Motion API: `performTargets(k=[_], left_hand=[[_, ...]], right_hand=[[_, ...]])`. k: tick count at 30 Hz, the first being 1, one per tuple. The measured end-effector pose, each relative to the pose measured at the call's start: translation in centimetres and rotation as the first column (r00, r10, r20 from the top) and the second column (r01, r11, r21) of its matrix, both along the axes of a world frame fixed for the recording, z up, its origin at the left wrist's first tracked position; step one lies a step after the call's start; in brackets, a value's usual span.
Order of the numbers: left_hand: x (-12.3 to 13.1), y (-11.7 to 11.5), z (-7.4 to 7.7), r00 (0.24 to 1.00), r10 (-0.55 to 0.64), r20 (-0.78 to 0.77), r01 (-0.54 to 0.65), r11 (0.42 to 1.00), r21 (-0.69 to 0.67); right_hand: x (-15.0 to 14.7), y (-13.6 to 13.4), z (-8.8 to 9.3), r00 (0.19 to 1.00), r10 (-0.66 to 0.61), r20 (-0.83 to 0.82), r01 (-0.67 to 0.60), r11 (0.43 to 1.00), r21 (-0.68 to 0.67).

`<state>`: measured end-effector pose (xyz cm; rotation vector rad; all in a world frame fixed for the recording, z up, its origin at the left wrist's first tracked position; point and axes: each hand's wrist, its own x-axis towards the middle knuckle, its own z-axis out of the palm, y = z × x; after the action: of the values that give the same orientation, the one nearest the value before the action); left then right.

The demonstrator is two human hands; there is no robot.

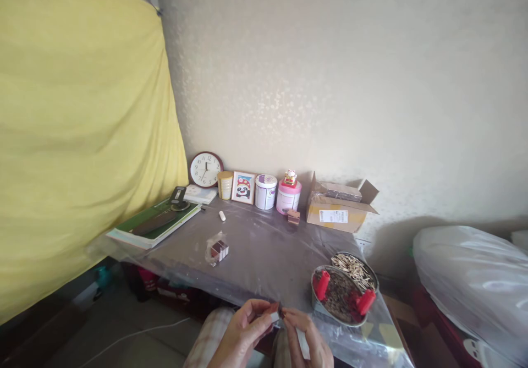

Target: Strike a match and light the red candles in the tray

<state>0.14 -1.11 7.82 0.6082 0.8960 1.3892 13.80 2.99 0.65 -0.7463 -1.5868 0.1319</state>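
Observation:
At the bottom of the view my left hand [243, 332] and my right hand [307, 338] meet in front of the table edge. Both are closed in a pinch on one small box [275, 313] with a white side and a reddish-brown end, held between the fingertips. Just to the right stands a round metal tin [330, 307] with a handle with red grips; it holds dark bits and a heap of pale matchsticks [355, 269]. A small plastic-wrapped pack of brown boxes [218, 250] lies on the plastic-covered table [264, 247], beyond my left hand.
Along the wall stand a clock [205, 169], a yellow cup [225, 185], a framed picture [243, 187], two tins [265, 191], and an open cardboard box [340, 206]. Books [154, 225] lie at the left by a yellow curtain [78, 137]. A plastic-wrapped bundle [470, 280] sits at the right.

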Motion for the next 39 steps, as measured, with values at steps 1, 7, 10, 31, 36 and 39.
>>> performTargets(k=[1,7,10,31,36,39], left_hand=[[0.0,0.0,0.1,1.0,-0.001,-0.003,0.001,1.0,0.003],[-0.2,-0.1,-0.4,0.999,-0.03,0.011,0.03,0.999,0.029],[-0.4,0.0,-1.0,0.999,-0.038,0.015,0.037,0.999,0.034],[0.0,0.6,-0.4,0.999,-0.037,0.008,0.037,0.998,0.051],[0.5,0.7,0.8,1.0,-0.014,0.023,0.012,0.997,0.072],[0.6,0.4,1.5,1.0,-0.003,-0.012,0.004,0.998,0.063]], right_hand=[[0.0,0.0,0.1,1.0,0.01,-0.002,-0.01,1.0,0.0],[0.2,-0.1,0.4,1.0,-0.014,0.027,0.014,1.0,0.001],[0.9,-0.1,0.8,0.994,0.014,0.107,-0.015,1.0,0.01],[1.5,-1.5,6.2,0.985,-0.127,0.113,0.122,0.991,0.053],[1.4,-1.2,5.5,0.993,-0.069,0.099,0.057,0.991,0.12],[1.9,0.9,3.4,0.969,-0.163,0.188,0.159,0.987,0.036]])
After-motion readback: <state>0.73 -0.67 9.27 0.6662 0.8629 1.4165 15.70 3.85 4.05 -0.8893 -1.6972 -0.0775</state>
